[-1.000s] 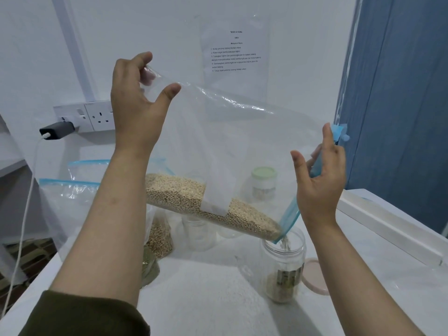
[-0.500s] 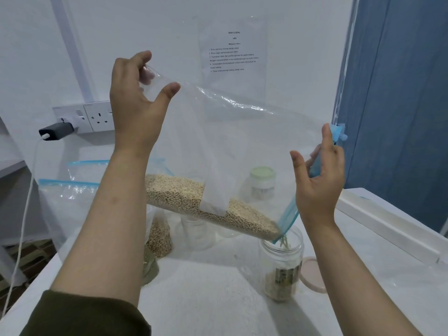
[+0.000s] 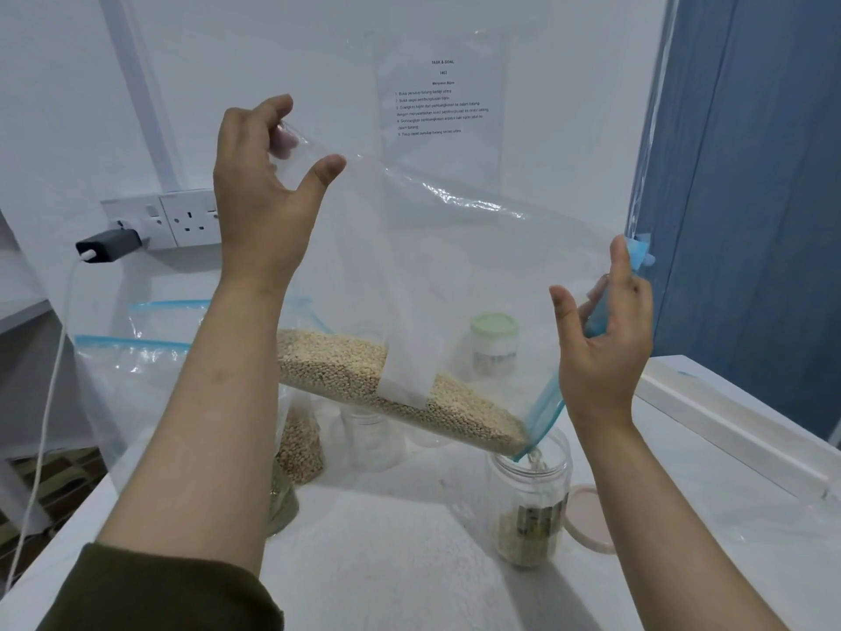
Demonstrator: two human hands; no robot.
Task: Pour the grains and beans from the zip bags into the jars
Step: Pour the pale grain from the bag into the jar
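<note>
Grain (image 3: 400, 393) keeps trickling into the jar (image 3: 528, 503); left hand (image 3: 259, 193) and right hand (image 3: 605, 339) still pinch the bag (image 3: 455, 266) above it.

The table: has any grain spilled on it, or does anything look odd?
No spill shows. Grain runs from the bag corner into the open jar on the table; its pink lid lies beside it.

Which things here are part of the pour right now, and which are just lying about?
In use:
left hand, pinching the bag's raised corner
right hand, holding the zip edge
zip bag
grains
open jar, part filled

Lying about:
pink lid
green-lidded jar
other bags
charger
wall sheet
</note>
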